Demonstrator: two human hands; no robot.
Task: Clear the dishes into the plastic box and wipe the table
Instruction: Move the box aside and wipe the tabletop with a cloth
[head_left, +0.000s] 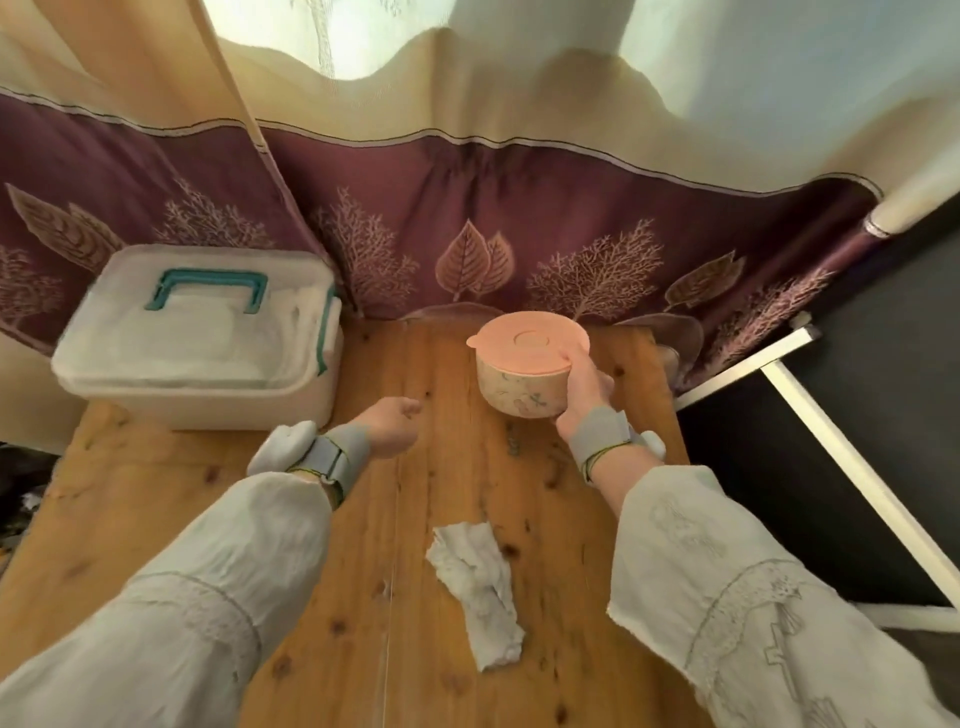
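Note:
A round beige bowl with a pink lid (524, 364) is at the far middle of the wooden table (426, 519). My right hand (584, 392) grips its right side, thumb on the lid's rim; I cannot tell if the bowl touches the table. A white plastic box (202, 338) with a teal handle and a closed lid stands at the far left of the table. My left hand (392, 423) hovers between the box and the bowl, its fingers curled and holding nothing. A crumpled white cloth (480, 587) lies on the near middle of the table.
A maroon curtain with leaf prints (519, 239) hangs right behind the table's far edge. To the right of the table stands a dark panel with a white frame (810, 431).

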